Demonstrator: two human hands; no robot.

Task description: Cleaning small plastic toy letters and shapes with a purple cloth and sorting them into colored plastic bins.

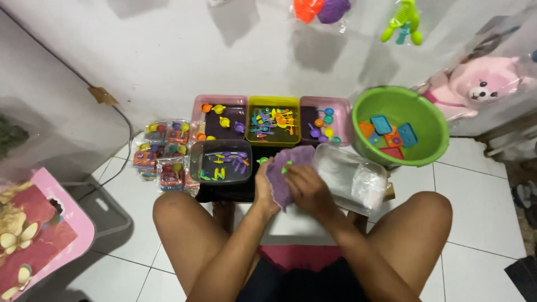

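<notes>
A seated person's left hand [264, 187] cups a purple plate [285, 170] from beneath, fingers curled round its near edge, while the right hand [307, 190] lies over it, pinching a small green toy [286, 166] at the plate's middle. The plate sits between both hands, above the knees. A clear bag [352, 179] touches the right hand's far side. Three trays [271, 118] line the wall; a clear tub [221, 161] and packets [162, 154] crowd the left, a green basin [400, 126] the right. Bare floor tiles [481, 207] lie open beyond the right knee.
</notes>
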